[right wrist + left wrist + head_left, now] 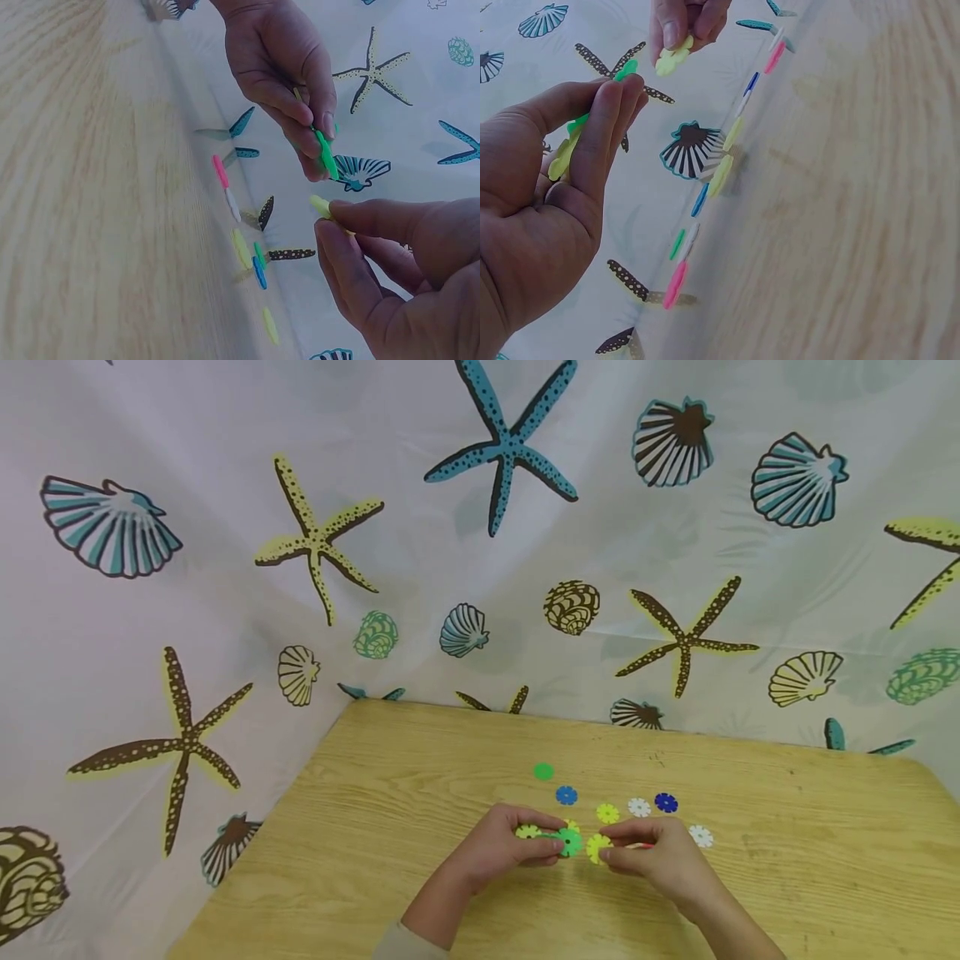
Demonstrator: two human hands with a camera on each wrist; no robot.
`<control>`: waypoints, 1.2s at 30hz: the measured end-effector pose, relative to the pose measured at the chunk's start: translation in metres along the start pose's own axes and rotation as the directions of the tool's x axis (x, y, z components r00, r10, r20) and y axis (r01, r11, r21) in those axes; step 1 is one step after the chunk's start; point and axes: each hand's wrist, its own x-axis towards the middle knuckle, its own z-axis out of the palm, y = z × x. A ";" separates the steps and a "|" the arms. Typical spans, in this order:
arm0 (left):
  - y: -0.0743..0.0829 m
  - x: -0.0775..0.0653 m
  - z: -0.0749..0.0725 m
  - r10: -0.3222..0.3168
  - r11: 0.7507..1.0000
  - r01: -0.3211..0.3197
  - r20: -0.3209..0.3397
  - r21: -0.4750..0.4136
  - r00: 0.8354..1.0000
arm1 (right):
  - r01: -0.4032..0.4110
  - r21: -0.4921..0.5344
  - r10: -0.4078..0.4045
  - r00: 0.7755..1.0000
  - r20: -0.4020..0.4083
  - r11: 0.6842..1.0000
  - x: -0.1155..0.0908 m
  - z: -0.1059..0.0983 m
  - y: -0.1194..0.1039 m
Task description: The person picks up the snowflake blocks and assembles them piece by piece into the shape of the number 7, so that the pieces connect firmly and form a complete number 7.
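My left hand (504, 842) grips a notched green plastic disc (570, 842) together with a yellow disc (528, 832). In the left wrist view, more green shows between these two; whether the pieces are joined is partly hidden by the fingers. Just to the right, my right hand (656, 852) pinches another notched yellow disc (597, 848) between thumb and fingers. The green disc and this yellow one face each other with a small gap. Both hands hold their pieces above the wooden table (360, 827).
Beyond the hands lie loose discs: green (543, 771), light blue (566, 795), yellow (607, 812), white (639, 807) and dark blue (666, 802). Another white disc (701, 836) lies right of the right hand. Pink discs (676, 285) show in the wrist views. Patterned cloth (420, 568) hangs behind the table.
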 end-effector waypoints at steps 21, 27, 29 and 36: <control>0.003 -0.002 0.002 -0.025 1.000 0.025 0.028 -0.008 0.999 | 0.030 -0.032 -0.029 0.999 0.017 0.999 -0.006 -0.001 -0.011; 0.002 -0.002 0.001 -0.022 1.000 0.023 0.042 -0.017 0.999 | 0.036 -0.062 -0.036 0.999 -0.006 0.997 -0.007 0.001 -0.013; 0.002 -0.002 0.001 -0.023 1.000 0.024 0.043 -0.019 0.999 | 0.047 -0.065 -0.048 0.999 -0.003 0.997 -0.008 0.002 -0.014; 0.003 -0.003 0.000 -0.045 0.999 0.046 0.039 -0.022 0.998 | 0.081 -0.064 -0.080 0.997 0.005 0.995 -0.010 0.005 -0.016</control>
